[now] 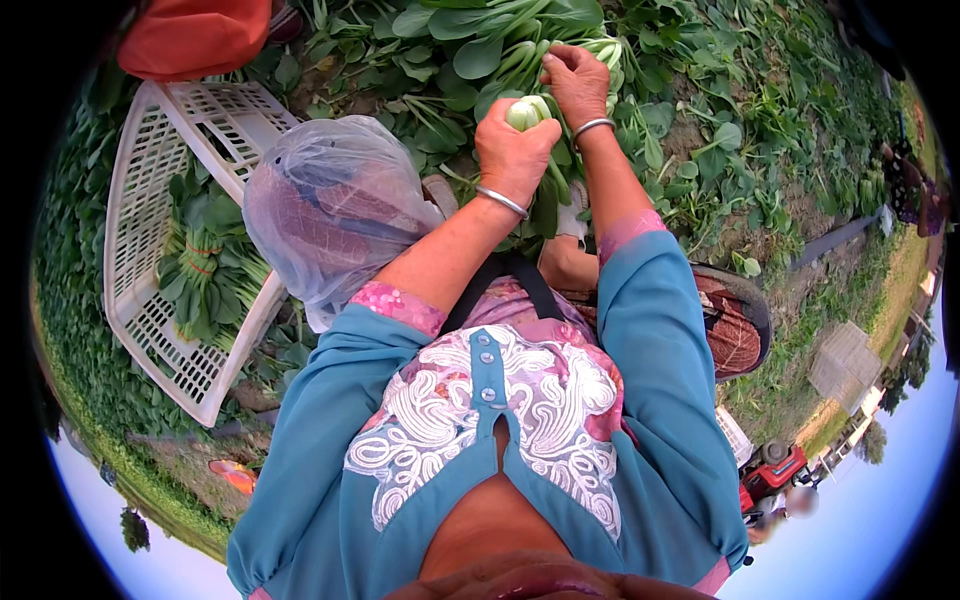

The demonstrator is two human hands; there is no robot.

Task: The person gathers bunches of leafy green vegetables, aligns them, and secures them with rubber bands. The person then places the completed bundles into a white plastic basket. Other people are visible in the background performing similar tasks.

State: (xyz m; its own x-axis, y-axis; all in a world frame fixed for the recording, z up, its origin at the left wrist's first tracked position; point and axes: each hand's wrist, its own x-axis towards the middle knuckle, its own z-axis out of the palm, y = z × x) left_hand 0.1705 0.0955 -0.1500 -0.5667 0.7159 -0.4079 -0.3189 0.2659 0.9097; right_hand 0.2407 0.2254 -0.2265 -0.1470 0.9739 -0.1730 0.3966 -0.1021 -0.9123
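Note:
My left hand (pixel 517 146) is wrapped around a bok choy (pixel 528 112), its pale cut base showing above my fist and green leaves hanging below. Close beside it, my right hand (pixel 581 84) is bent at the edge of a heap of bok choy (pixel 517 56), thumb and fingertips drawn together. Whether those fingertips hold a stalk is hard to make out. The heap lies on the ground in front of me, pale stems towards my right hand and broad leaves to the left.
At left, a tipped white plastic crate (pixel 124 217) holds banded bok choy bunches (pixel 201 255). A cloth-filled translucent plastic bag (pixel 337 195) sits by my left arm. A red bag (pixel 195 37) touches the crate's top. Loose leaves (pixel 720 150) litter the soil; a red vehicle (pixel 776 472) stands far right.

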